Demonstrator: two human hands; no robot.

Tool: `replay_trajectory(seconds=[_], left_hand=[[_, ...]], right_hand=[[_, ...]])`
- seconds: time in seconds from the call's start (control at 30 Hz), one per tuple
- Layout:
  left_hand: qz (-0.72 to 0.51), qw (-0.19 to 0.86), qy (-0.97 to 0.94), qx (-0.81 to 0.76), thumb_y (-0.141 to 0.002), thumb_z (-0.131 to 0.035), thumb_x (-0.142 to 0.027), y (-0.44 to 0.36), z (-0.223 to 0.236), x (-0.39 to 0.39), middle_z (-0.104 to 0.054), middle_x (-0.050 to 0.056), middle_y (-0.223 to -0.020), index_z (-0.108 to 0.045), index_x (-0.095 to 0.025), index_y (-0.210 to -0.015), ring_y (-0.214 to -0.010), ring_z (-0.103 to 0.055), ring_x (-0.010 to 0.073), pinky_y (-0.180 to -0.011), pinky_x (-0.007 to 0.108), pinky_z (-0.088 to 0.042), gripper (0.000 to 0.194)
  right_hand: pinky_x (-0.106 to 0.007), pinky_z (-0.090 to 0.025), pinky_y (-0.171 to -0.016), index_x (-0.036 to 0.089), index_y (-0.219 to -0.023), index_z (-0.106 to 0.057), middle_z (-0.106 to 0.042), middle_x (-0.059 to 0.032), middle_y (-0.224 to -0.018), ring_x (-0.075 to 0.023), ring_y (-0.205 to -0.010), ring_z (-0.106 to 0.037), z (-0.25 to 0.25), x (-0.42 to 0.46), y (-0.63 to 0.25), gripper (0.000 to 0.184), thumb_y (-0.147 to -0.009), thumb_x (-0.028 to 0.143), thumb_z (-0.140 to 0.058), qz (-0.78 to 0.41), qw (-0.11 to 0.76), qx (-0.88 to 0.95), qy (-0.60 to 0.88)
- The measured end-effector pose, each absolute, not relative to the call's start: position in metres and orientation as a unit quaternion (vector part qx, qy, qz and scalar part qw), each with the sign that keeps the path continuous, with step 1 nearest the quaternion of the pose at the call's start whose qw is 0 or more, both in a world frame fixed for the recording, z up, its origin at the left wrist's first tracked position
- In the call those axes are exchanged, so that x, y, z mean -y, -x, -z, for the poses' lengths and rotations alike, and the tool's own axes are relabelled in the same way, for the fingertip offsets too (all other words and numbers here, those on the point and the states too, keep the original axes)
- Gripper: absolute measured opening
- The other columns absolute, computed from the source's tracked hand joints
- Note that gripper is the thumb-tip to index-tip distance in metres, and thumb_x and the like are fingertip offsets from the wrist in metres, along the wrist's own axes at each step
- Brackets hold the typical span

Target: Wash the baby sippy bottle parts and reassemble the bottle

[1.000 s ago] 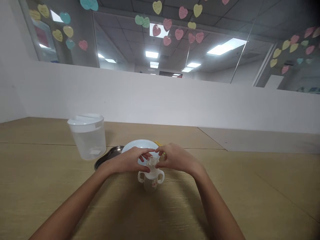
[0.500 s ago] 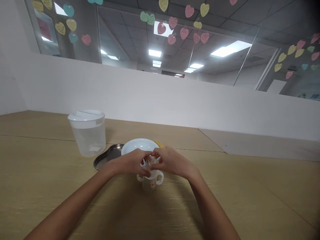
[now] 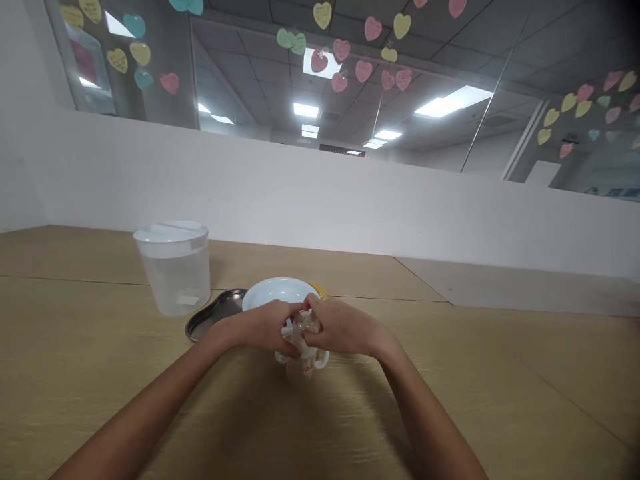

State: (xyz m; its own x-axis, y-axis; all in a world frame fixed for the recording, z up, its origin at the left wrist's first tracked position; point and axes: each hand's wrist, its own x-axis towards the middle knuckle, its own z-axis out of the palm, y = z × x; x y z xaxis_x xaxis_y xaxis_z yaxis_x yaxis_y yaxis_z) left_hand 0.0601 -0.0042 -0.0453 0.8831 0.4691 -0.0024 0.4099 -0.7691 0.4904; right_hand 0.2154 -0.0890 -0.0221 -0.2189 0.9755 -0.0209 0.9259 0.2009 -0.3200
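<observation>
Because both fingers and thumbs close round the clear domed top (image 3: 306, 323) of a two-handled bottle (image 3: 300, 373) standing on the tabletop (image 3: 200, 427), we judge that uneven pressure from the left hand (image 3: 270, 327) and right hand (image 3: 343, 325) could tip it, or a slipping thumb knock it towards the bowl (how firmly they grip, we cannot tell). We count two hands, one bottle, one white bowl (image 3: 280, 288), one metal kidney dish (image 3: 215, 315), one lidded translucent bucket (image 3: 175, 280), and at least one yellow item (image 3: 319, 289), partly hidden.
</observation>
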Motion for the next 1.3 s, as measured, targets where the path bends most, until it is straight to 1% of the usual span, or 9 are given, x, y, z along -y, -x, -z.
replay_trajectory(seconds=[0.13,0.27,0.4,0.53,0.63,0.8,1.03,1.2,1.3], left_hand=[[-0.087,0.256,-0.942,-0.198,-0.061,-0.07,-0.042,-0.053,0.051,0.006,-0.063,0.003,-0.107,-0.049,-0.023,-0.121,-0.092,-0.059,0.0219,-0.074,0.027,-0.043,0.066],[-0.206,0.258,-0.91,-0.251,-0.062,-0.072,-0.045,-0.038,0.085,0.009,-0.045,0.007,-0.135,-0.028,-0.026,-0.138,-0.117,-0.046,0.0261,-0.093,0.034,-0.039,0.09],[-0.321,0.232,-0.87,-0.294,-0.07,-0.065,-0.046,-0.026,0.129,0.017,-0.047,0.011,-0.132,-0.026,-0.024,-0.139,-0.119,-0.044,0.0273,-0.099,0.04,-0.035,0.082],[-0.353,0.213,-0.853,-0.319,-0.068,-0.066,-0.049,-0.027,0.148,0.027,-0.05,0.011,-0.128,-0.03,-0.025,-0.136,-0.115,-0.047,0.0292,-0.097,0.043,-0.037,0.081],[-0.353,0.235,-0.833,-0.354,-0.068,-0.067,-0.05,-0.03,0.151,0.032,-0.051,0.01,-0.126,-0.03,-0.024,-0.135,-0.111,-0.05,0.0282,-0.094,0.042,-0.041,0.081],[-0.347,0.251,-0.824,-0.372,-0.069,-0.066,-0.049,-0.03,0.153,0.033,-0.054,0.009,-0.123,-0.034,-0.023,-0.134,-0.109,-0.053,0.0274,-0.091,0.041,-0.043,0.077],[-0.348,0.252,-0.832,-0.35,-0.071,-0.065,-0.05,-0.027,0.156,0.032,-0.048,0.008,-0.133,-0.036,-0.023,-0.134,-0.121,-0.045,0.0282,-0.101,0.043,-0.037,0.075],[-0.35,0.254,-0.831,-0.351,-0.069,-0.065,-0.052,-0.027,0.155,0.032,-0.046,0.009,-0.135,-0.033,-0.023,-0.137,-0.121,-0.044,0.0284,-0.1,0.044,-0.037,0.08],[-0.341,0.265,-0.827,-0.36,-0.067,-0.068,-0.05,-0.028,0.15,0.033,-0.049,0.01,-0.132,-0.033,-0.022,-0.136,-0.12,-0.046,0.028,-0.099,0.044,-0.037,0.082]], right_hand=[[-0.024,-0.032,-0.048,0.015,-0.096,-0.046,-0.061,-0.0079,-0.083,-0.0148,-0.063,-0.05,0.023,0.089,-0.213,0.03,-0.074,0.034,-0.049,-0.156,0.104,0.757,0.625],[-0.024,-0.032,-0.05,0.016,-0.104,-0.049,-0.061,-0.0066,-0.083,-0.0141,-0.062,-0.049,0.028,0.084,-0.218,0.034,-0.073,0.03,-0.048,-0.127,0.102,0.777,0.608],[-0.025,-0.035,-0.057,0.018,-0.118,-0.05,-0.063,-0.0067,-0.087,-0.0158,-0.07,-0.052,0.031,0.08,-0.216,0.048,-0.071,0.029,-0.052,-0.116,0.125,0.8,0.575],[-0.024,-0.036,-0.062,0.023,-0.11,-0.059,-0.066,-0.0032,-0.087,-0.0152,-0.073,-0.054,0.029,0.083,-0.206,0.038,-0.073,0.024,-0.051,-0.123,0.153,0.82,0.537],[-0.025,-0.037,-0.063,0.022,-0.105,-0.062,-0.066,-0.0028,-0.088,-0.0152,-0.074,-0.055,0.031,0.085,-0.201,0.032,-0.075,0.026,-0.052,-0.128,0.159,0.825,0.527],[-0.026,-0.037,-0.065,0.02,-0.108,-0.059,-0.065,-0.0056,-0.092,-0.0178,-0.081,-0.055,0.039,0.081,-0.2,0.039,-0.073,0.035,-0.06,-0.107,0.155,0.819,0.542],[-0.022,-0.031,-0.054,0.019,-0.086,-0.065,-0.061,-0.0004,-0.072,-0.0104,-0.062,-0.048,0.035,0.076,-0.201,0.021,-0.079,0.036,-0.053,-0.131,0.149,0.83,0.521],[-0.022,-0.03,-0.054,0.019,-0.089,-0.065,-0.061,-0.0001,-0.072,-0.0102,-0.062,-0.047,0.034,0.076,-0.203,0.023,-0.077,0.037,-0.056,-0.141,0.155,0.823,0.528],[-0.022,-0.032,-0.054,0.021,-0.1,-0.064,-0.063,-0.0002,-0.077,-0.0106,-0.064,-0.049,0.034,0.075,-0.204,0.031,-0.075,0.037,-0.059,-0.155,0.167,0.82,0.526]])
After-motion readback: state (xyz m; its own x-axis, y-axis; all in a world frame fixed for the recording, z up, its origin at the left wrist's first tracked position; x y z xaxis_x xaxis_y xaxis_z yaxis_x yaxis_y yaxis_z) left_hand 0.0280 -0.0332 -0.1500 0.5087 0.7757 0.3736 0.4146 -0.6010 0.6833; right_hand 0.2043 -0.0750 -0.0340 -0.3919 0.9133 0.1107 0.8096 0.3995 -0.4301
